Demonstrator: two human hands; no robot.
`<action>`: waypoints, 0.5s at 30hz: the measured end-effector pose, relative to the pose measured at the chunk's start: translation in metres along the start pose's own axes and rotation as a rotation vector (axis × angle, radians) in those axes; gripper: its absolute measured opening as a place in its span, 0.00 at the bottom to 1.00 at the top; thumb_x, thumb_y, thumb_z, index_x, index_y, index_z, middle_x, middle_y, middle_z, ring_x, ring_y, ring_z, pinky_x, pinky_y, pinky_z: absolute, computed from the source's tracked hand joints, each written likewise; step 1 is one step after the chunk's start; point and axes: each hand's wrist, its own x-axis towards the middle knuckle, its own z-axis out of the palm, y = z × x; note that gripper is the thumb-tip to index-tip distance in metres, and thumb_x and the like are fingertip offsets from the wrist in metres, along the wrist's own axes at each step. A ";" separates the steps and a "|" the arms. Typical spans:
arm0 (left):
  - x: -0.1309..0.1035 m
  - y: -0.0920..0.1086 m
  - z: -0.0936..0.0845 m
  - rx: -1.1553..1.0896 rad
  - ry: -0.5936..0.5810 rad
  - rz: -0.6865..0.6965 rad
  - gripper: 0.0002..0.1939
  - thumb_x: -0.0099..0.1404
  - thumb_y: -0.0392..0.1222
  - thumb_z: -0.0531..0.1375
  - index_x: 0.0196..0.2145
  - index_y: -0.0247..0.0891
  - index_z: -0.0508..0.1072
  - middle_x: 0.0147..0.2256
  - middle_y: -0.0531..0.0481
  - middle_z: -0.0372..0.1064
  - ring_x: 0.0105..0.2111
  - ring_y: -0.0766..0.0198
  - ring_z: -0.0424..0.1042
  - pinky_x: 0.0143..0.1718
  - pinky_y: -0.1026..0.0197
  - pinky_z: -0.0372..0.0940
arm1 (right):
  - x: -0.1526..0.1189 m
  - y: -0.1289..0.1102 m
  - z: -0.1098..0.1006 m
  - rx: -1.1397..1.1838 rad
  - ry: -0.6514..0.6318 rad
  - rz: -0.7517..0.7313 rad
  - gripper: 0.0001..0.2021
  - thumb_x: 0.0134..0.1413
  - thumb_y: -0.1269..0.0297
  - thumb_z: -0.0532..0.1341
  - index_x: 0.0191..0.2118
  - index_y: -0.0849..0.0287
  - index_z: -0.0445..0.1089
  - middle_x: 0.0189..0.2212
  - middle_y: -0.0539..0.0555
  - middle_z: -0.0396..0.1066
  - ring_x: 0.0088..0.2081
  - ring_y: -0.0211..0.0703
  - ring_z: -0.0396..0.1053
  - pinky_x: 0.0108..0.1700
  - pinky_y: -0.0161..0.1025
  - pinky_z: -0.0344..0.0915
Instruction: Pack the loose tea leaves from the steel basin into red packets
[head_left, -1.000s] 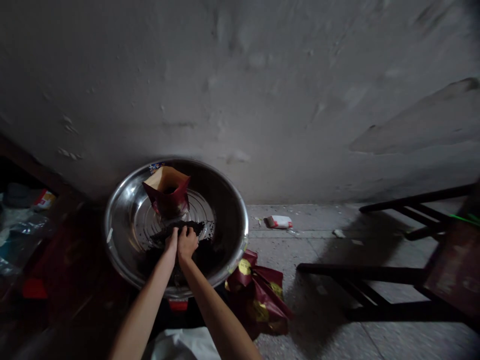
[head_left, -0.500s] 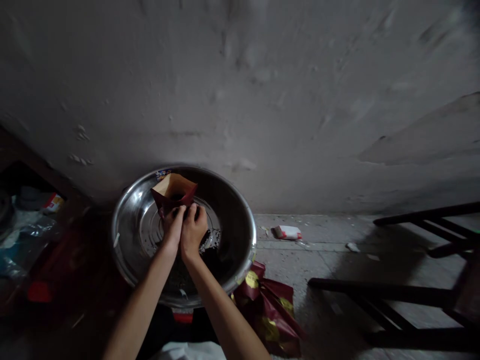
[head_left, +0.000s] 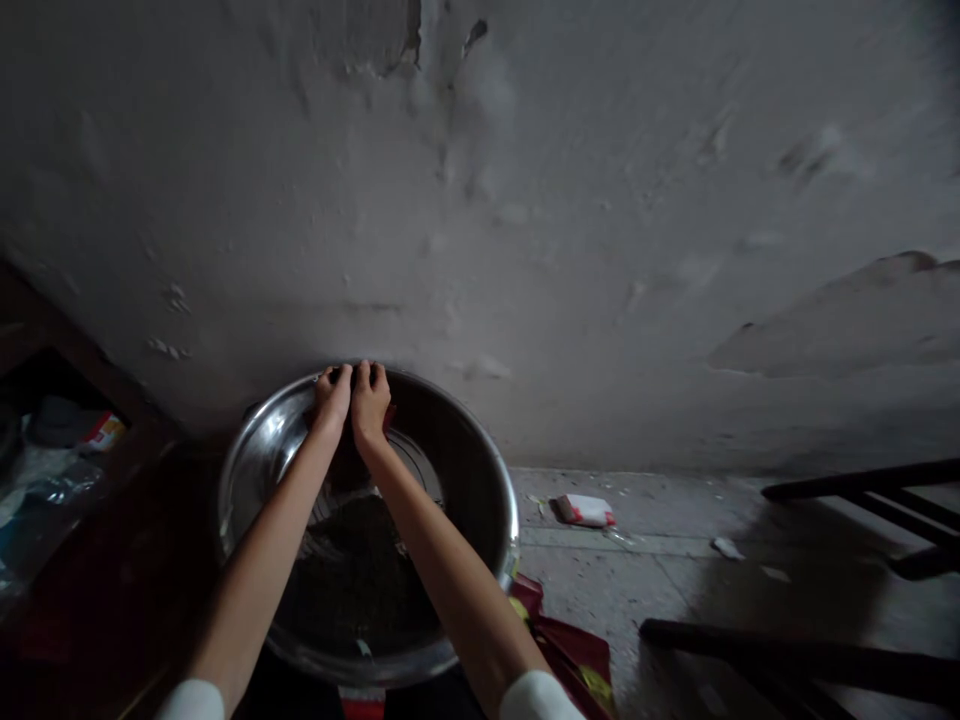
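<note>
A large stainless steel basin (head_left: 504,500) stands in front of me, against the wall. Over its far rim, my left hand (head_left: 334,396) and my right hand (head_left: 370,402) sit side by side, fingers curled. Both are closed on a dark red paper bag (head_left: 389,417); my hands and wrists hide most of it, and its mouth does not show. Below my wrists, a dark mass of small loose bits (head_left: 367,585) lies in the near part of the basin. Their kind is too dim to make out.
A dark red bag with gold patches (head_left: 574,650) lies right of the basin. On the dusty floor is a white and red box (head_left: 586,510). Dark rack-like bars (head_left: 795,650) stand at the right. Clear plastic wrapping (head_left: 52,500) lies at the left beside the peeling wall (head_left: 600,250).
Both hands have moved away from me, from the basin's middle to its far rim. The bag's open mouth, visible before, is now hidden. The view has tilted up slightly.
</note>
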 end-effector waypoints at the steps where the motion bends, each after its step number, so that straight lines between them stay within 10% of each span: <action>1: 0.004 -0.005 -0.001 0.033 -0.021 -0.010 0.15 0.68 0.40 0.53 0.46 0.33 0.75 0.45 0.41 0.77 0.45 0.58 0.75 0.47 0.61 0.67 | 0.006 0.005 -0.001 -0.028 -0.067 0.017 0.13 0.64 0.57 0.52 0.41 0.57 0.70 0.38 0.55 0.76 0.40 0.42 0.71 0.46 0.36 0.66; 6: 0.012 -0.013 -0.013 0.163 -0.257 0.008 0.12 0.63 0.35 0.58 0.42 0.32 0.79 0.39 0.45 0.79 0.42 0.57 0.77 0.44 0.61 0.69 | 0.034 0.016 -0.025 -0.244 -0.427 -0.074 0.07 0.52 0.69 0.62 0.37 0.58 0.77 0.37 0.54 0.79 0.41 0.45 0.74 0.47 0.39 0.67; 15: 0.008 -0.010 -0.024 0.401 -0.296 0.058 0.10 0.50 0.27 0.64 0.31 0.36 0.80 0.35 0.42 0.79 0.44 0.50 0.75 0.51 0.55 0.65 | 0.024 0.017 -0.049 -0.504 -0.536 -0.302 0.12 0.46 0.76 0.61 0.37 0.58 0.76 0.37 0.54 0.78 0.38 0.44 0.73 0.44 0.37 0.68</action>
